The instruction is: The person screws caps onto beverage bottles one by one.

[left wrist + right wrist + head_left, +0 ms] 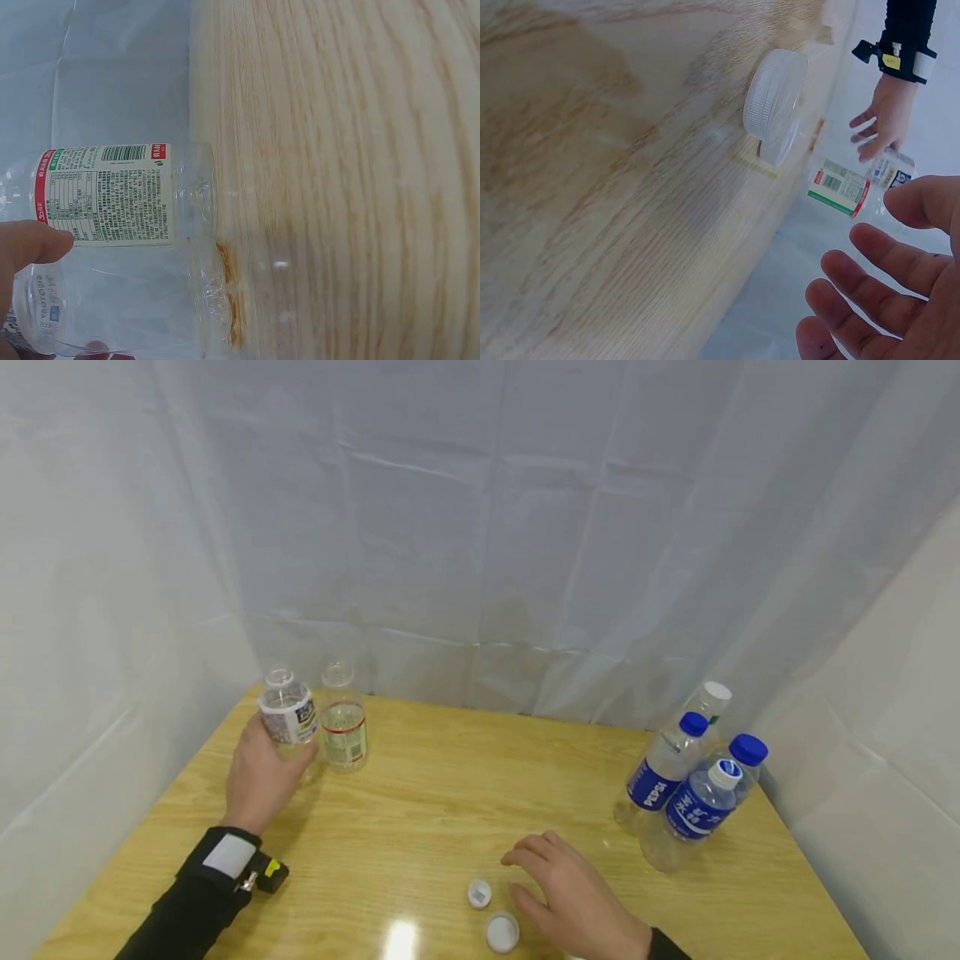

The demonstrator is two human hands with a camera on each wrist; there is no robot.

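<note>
At the back left of the table, my left hand [262, 768] grips a clear plastic bottle [288, 714] with a white label and an uncapped mouth. The left wrist view shows my thumb on one side of this bottle [127, 300] and fingertips on the other. Close beside it stands a second uncapped clear bottle [344, 727] with a pale green, red-edged label. My right hand [566, 889] is over the front of the table, fingers loosely bent and holding nothing. Just left of it lie a small white cap [479, 894] and a larger white cap [502, 933].
Several capped bottles stand grouped on the right, among them a blue-labelled Pepsi bottle [660, 777] and a bottle with a blue-and-white cap [697, 810]. A white-capped one [708, 700] is behind. Pale sheeting [480, 527] hangs around the wooden table [420, 827].
</note>
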